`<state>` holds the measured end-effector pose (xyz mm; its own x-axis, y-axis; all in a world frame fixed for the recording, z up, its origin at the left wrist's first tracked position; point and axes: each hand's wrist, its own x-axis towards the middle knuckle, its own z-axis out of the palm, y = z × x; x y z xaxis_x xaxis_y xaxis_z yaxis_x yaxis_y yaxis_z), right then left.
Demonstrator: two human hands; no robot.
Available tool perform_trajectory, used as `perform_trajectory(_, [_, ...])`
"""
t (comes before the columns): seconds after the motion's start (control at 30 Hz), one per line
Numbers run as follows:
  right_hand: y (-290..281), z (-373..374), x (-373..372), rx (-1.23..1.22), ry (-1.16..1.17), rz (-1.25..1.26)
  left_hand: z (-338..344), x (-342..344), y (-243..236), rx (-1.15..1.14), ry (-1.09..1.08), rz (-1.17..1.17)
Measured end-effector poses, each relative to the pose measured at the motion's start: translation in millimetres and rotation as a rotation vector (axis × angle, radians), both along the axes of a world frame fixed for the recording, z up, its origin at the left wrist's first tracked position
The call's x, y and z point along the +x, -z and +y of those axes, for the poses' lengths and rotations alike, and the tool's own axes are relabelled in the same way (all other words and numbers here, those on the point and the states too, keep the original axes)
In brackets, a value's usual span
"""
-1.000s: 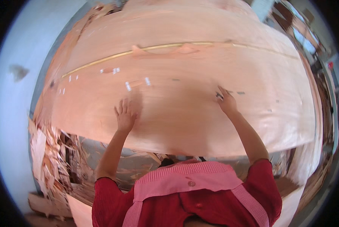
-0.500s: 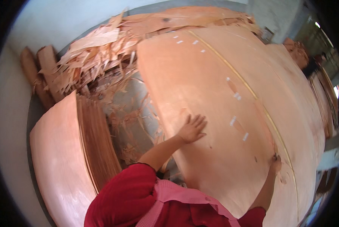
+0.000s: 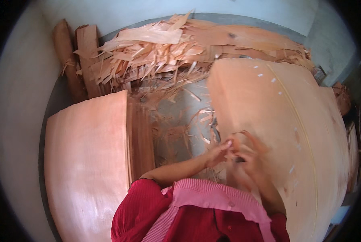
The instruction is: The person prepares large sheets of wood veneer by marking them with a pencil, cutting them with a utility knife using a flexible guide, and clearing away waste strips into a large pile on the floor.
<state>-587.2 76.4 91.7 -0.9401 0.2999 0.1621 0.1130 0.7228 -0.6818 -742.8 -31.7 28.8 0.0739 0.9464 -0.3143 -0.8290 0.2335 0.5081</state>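
My two hands meet above the left edge of a large stack of thin wood veneer sheets point(image 3: 245, 92). My left hand point(image 3: 217, 155) is closed, with thumb and fingers pinching a thin, curled veneer strip point(image 3: 251, 141). The strip loops up and over toward my right hand point(image 3: 251, 163), which is smeared by motion. A small dark tool point(image 3: 239, 159) shows at the fingers of that hand; its kind cannot be made out. Along the stack's top sheet runs a long thin yellow stick point(image 3: 295, 107). Small white tape pieces point(image 3: 280, 93) dot the sheet.
At my left stands another stack of veneer sheets point(image 3: 88, 141). Torn veneer scraps point(image 3: 160, 52) are heaped along the back wall, with more bits on the grey floor point(image 3: 176, 141) between the stacks. Two upright wooden pieces point(image 3: 88, 60) lean in the back left corner.
My left hand has lifted off the sheet, where it lay flat, and pinches a veneer strip. My right hand has come from beside the yellow stick toward my left hand. The view has swung left.
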Motion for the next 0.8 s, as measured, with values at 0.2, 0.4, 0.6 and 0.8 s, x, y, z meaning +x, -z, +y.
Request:
perform_trajectory(0.2, [55,-46,-174,-0.536,-0.102,-0.029,-87,-197,56,-0.314,-0.616,0.735])
perform_trajectory(0.4, [49,47,-274,-0.751,0.237,-0.316,-85,-336,67,-0.906,-0.676,1.634])
perform_trajectory(0.6, [69,159,-427,-0.758,0.295,-0.304,-73,-467,74,-1.148,-0.152,2.002])
perform_trajectory(0.8, [128,204,-636,-0.699,0.032,-0.383,-199,-561,103,-2.158,-0.626,1.587])
